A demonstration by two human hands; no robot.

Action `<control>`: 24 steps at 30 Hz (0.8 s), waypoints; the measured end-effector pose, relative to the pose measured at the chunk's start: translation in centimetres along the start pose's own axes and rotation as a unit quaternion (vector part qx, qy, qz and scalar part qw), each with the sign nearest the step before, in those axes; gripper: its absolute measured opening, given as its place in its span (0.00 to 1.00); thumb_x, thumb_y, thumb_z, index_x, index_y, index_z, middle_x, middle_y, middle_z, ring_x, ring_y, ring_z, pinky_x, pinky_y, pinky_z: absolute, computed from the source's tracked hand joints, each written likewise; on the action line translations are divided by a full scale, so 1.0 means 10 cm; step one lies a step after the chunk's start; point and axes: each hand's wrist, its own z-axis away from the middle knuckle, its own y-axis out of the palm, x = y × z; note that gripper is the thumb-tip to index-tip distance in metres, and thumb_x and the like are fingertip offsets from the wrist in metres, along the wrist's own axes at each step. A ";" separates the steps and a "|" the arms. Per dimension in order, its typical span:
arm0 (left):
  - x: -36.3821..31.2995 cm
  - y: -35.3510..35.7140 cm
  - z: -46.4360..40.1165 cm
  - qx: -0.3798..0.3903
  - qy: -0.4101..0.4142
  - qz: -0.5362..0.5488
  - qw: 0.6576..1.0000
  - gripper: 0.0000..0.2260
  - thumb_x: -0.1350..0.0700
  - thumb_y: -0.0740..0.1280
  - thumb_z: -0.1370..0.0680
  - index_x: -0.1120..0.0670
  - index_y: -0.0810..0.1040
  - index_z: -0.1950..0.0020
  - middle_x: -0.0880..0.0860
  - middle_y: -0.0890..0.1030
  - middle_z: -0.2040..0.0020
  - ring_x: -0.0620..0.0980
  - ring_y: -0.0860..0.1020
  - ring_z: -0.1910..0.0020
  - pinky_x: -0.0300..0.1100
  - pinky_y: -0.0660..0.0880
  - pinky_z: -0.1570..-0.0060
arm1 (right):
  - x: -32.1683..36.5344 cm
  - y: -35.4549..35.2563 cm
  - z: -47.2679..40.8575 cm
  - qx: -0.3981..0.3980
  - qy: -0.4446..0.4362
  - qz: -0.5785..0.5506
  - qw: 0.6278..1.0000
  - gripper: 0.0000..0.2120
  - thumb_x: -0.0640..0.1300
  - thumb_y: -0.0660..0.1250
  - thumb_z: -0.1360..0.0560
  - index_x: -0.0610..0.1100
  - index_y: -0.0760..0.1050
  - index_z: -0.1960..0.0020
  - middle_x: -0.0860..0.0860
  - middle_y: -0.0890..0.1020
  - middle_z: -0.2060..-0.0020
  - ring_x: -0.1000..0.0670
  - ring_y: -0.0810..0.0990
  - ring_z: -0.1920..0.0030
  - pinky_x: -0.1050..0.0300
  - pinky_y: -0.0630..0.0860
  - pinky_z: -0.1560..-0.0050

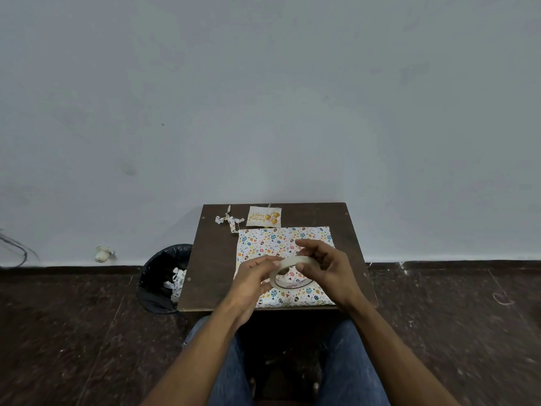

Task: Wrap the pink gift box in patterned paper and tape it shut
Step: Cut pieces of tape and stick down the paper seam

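White wrapping paper with small coloured balloons covers a flat rectangular package on the dark brown table; no pink shows. Both hands hover just above its near half, holding a roll of pale tape between them. My left hand grips the roll's left rim, thumb and fingers meeting on top. My right hand pinches its right side, with the other fingers curled above it.
A "Happy Birthday" card lies at the table's far edge. A crumpled strip of cut paper sits to its left. A black-lined bin with paper scraps stands on the floor left of the table. My knees are under the near edge.
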 end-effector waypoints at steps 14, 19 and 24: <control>-0.10 0.08 -0.03 0.019 -0.040 -0.019 0.999 0.10 0.69 0.67 0.26 0.58 0.80 0.64 0.56 0.81 0.66 0.50 0.79 0.71 0.41 0.73 0.66 | 0.02 0.00 0.06 0.058 0.012 0.029 0.998 0.10 0.35 0.75 0.30 0.48 0.85 0.52 0.44 0.86 0.54 0.45 0.85 0.54 0.52 0.81 0.52; -0.07 0.09 -0.04 0.007 0.017 -0.052 0.998 0.07 0.66 0.71 0.26 0.58 0.80 0.63 0.54 0.81 0.66 0.48 0.78 0.67 0.38 0.75 0.65 | 0.02 0.01 0.09 0.040 0.015 0.025 0.999 0.08 0.33 0.74 0.29 0.43 0.83 0.53 0.46 0.86 0.57 0.48 0.84 0.57 0.56 0.80 0.56; 0.00 0.15 -0.05 -0.140 0.051 -0.150 0.977 0.16 0.48 0.76 0.28 0.53 0.78 0.45 0.47 0.80 0.48 0.44 0.78 0.49 0.42 0.76 0.50 | -0.07 0.14 0.11 -0.092 0.015 0.013 0.996 0.06 0.30 0.74 0.29 0.40 0.81 0.56 0.45 0.85 0.61 0.50 0.82 0.60 0.55 0.79 0.59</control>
